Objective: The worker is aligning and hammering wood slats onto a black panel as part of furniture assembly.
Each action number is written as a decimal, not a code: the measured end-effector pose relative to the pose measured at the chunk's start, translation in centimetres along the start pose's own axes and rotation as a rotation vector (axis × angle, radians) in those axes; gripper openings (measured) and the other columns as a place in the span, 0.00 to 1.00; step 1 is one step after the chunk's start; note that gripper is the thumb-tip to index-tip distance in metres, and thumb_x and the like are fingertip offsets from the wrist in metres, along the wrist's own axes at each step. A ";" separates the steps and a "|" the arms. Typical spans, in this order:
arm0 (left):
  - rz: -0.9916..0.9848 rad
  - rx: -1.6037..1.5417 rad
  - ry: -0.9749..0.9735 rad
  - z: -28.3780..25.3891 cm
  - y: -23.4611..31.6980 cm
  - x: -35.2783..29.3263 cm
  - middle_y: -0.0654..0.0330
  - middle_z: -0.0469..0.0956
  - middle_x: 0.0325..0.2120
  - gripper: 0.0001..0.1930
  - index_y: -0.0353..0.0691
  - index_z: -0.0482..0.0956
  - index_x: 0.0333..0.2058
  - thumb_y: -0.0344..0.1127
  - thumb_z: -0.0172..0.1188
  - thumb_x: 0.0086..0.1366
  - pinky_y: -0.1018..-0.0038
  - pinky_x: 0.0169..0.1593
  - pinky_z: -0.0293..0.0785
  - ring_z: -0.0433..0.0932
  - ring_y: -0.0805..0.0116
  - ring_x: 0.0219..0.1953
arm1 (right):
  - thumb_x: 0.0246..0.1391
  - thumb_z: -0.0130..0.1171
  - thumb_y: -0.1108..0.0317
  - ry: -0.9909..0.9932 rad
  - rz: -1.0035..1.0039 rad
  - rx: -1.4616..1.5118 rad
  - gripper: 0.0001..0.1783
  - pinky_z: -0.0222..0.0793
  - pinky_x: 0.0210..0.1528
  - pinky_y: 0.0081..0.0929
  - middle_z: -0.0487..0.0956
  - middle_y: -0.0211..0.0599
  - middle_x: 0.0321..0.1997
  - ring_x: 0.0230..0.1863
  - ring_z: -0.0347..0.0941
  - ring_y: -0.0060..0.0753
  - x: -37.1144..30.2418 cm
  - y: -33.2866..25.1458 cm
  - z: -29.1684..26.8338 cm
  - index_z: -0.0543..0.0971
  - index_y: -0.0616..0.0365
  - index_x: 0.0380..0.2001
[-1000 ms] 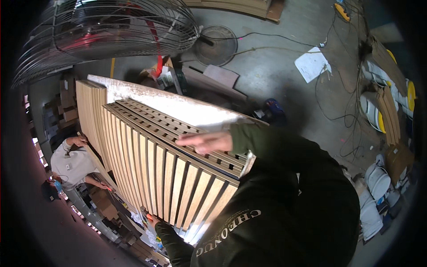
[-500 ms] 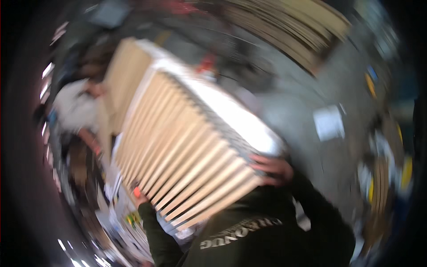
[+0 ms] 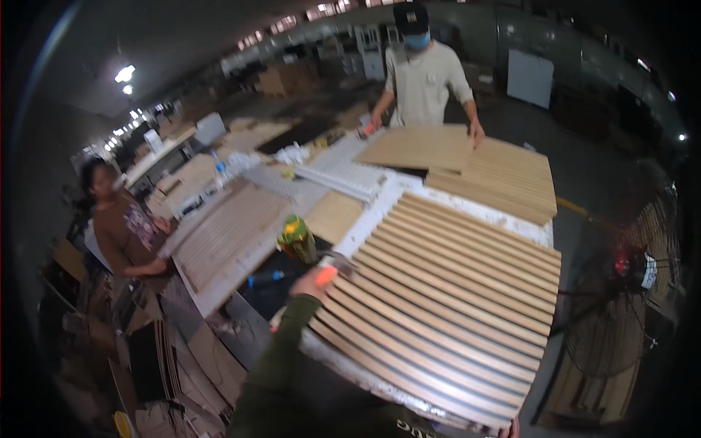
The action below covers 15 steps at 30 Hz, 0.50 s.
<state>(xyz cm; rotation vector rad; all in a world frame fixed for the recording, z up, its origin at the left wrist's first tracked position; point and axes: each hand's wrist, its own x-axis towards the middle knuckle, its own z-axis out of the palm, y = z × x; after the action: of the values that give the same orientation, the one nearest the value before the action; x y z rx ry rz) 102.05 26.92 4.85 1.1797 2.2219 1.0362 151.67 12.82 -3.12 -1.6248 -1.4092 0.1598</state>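
A slatted wooden panel with dark grooves lies on a white-edged worktable in front of me. My left hand is at its left edge, closed round an orange-handled tool. The tool's grey end rests against or just over the slats; its exact shape is blurred. My right hand shows only as a sliver at the bottom edge, by the panel's near right corner. Most of its fingers are hidden. A green-capped bottle of yellowish liquid stands just beyond my left hand.
Across the table, a co-worker touches a stack of thin wooden boards. To the left, another person stands by a grooved brown panel. A blue tool lies near the bottle. A fan stands at right.
My view has swung upward and leftward, so the table and both co-workers appear. The slatted panel now looks flatter and further right. My right hand has dropped almost out of sight.
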 end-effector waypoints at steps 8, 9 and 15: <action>-0.157 0.143 0.218 -3.1 -20.5 -0.1 0.53 0.73 0.30 0.16 0.41 0.72 0.36 0.34 0.57 0.44 0.70 0.40 0.66 0.72 0.59 0.35 | 0.49 0.48 0.57 0.129 0.659 0.482 0.18 0.59 0.30 0.13 0.68 0.24 0.38 0.37 0.62 0.16 -1.6 4.4 1.3 0.65 0.49 0.43; -0.252 0.149 0.185 -3.1 -21.2 -0.4 0.53 0.73 0.30 0.16 0.44 0.72 0.36 0.35 0.57 0.44 0.70 0.41 0.66 0.72 0.57 0.35 | 0.49 0.48 0.57 0.104 0.686 0.496 0.18 0.60 0.30 0.14 0.68 0.25 0.39 0.37 0.62 0.17 -1.1 3.4 1.8 0.66 0.49 0.43; -0.043 0.524 0.285 -0.2 -18.2 0.0 0.51 0.68 0.29 0.16 0.43 0.71 0.38 0.42 0.53 0.50 0.64 0.38 0.64 0.66 0.54 0.35 | 0.49 0.48 0.58 0.196 0.737 0.495 0.17 0.58 0.23 0.10 0.70 0.23 0.33 0.29 0.63 0.12 -1.1 1.7 1.4 0.68 0.50 0.42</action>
<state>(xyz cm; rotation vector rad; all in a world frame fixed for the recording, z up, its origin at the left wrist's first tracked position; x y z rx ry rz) 92.43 20.28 -9.06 1.2368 2.8456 0.6489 151.61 12.87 -5.61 -1.6009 -0.5079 0.6952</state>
